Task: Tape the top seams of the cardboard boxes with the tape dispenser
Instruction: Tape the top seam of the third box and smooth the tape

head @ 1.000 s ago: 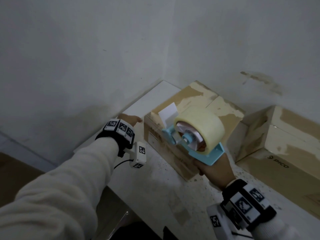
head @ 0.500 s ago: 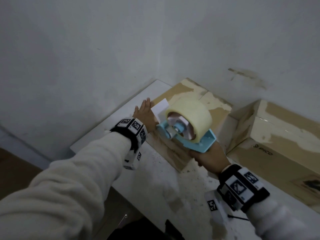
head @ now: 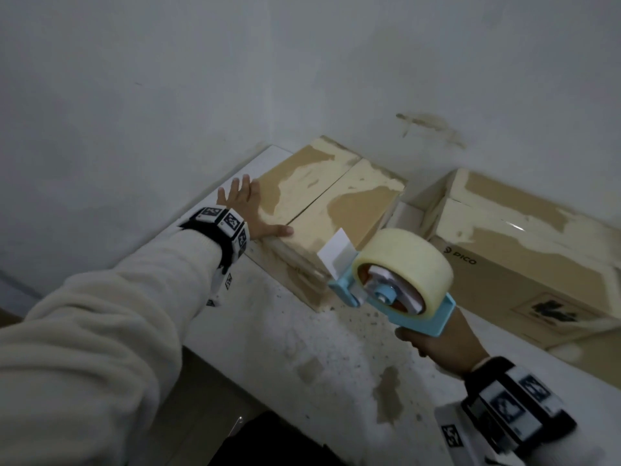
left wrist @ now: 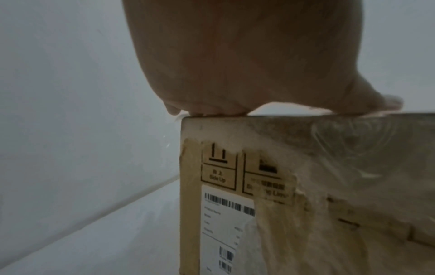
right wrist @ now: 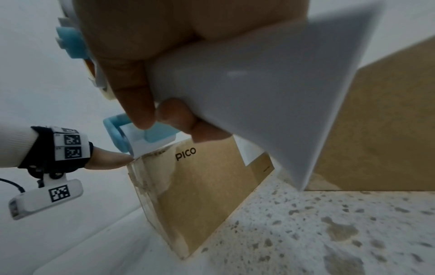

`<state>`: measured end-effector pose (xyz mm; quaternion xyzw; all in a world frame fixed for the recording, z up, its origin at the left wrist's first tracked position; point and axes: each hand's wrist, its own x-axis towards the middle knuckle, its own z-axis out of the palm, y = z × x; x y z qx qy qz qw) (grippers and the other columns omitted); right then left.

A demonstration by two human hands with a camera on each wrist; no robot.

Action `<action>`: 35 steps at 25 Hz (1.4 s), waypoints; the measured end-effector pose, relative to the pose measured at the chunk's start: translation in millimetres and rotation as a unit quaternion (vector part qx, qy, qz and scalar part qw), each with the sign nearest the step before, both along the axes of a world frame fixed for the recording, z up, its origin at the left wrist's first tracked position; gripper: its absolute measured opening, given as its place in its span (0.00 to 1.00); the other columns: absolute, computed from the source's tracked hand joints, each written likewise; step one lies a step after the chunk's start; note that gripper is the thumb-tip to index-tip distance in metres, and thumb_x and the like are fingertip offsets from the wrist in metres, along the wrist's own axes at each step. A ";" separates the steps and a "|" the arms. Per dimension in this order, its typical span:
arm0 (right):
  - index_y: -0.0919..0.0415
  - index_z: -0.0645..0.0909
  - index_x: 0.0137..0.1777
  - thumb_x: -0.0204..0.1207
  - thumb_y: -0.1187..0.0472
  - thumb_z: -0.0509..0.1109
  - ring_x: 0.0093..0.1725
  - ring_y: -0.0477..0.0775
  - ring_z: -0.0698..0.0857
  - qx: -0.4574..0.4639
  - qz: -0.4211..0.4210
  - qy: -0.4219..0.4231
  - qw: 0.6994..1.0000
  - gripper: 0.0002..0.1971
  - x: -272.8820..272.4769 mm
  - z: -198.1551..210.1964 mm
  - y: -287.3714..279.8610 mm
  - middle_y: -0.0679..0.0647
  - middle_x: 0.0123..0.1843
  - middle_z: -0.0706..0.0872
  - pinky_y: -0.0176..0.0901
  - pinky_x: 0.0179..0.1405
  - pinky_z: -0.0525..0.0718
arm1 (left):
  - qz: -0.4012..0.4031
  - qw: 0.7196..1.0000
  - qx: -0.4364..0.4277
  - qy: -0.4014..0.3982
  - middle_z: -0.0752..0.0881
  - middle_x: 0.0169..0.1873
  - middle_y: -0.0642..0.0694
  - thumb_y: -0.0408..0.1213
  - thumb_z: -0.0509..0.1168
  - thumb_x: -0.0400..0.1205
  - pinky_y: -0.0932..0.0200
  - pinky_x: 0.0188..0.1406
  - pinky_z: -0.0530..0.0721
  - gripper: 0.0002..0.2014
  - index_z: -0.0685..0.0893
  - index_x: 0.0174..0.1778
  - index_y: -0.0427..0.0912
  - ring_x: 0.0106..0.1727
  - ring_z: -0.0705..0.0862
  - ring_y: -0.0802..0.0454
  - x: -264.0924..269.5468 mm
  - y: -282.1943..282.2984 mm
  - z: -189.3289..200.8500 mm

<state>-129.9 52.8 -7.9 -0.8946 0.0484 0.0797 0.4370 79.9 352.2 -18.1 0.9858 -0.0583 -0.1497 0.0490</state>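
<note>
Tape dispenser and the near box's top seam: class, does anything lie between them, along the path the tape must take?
Nothing visible blocks it. The tape dispenser hangs at the box's near edge; the seam lies bare, with the left hand flat beside it.

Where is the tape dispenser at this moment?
In the head view, the tape dispenser is at centre right, gripped by the right hand, at the near right corner of the left cardboard box.
</note>
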 end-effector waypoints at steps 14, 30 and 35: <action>0.54 0.77 0.36 0.67 0.74 0.74 0.20 0.34 0.78 0.055 0.010 -0.007 0.998 0.14 -6.4 -8.7 -11.5 0.44 0.23 0.79 0.26 0.20 0.73 | -0.164 0.986 0.028 -0.001 0.38 0.83 0.41 0.47 0.52 0.85 0.42 0.82 0.44 0.37 0.38 0.82 0.37 0.84 0.38 0.45 -80.8 -96.6 -1.3; 0.60 0.78 0.34 0.66 0.75 0.72 0.17 0.38 0.76 0.065 0.006 0.024 0.998 0.11 0.3 -38.2 -17.2 0.41 0.18 0.80 0.29 0.19 0.72 | -0.177 0.983 0.046 -0.025 0.39 0.83 0.40 0.48 0.53 0.85 0.39 0.81 0.45 0.38 0.38 0.82 0.35 0.84 0.39 0.43 -78.3 -96.0 -10.7; 0.56 0.74 0.30 0.66 0.76 0.70 0.16 0.38 0.75 0.056 0.012 0.029 0.998 0.15 11.6 -47.2 -2.4 0.40 0.17 0.79 0.25 0.16 0.69 | -0.169 0.982 0.064 -0.061 0.39 0.83 0.38 0.48 0.51 0.85 0.40 0.81 0.45 0.37 0.39 0.82 0.35 0.84 0.40 0.41 -81.6 -95.9 -12.8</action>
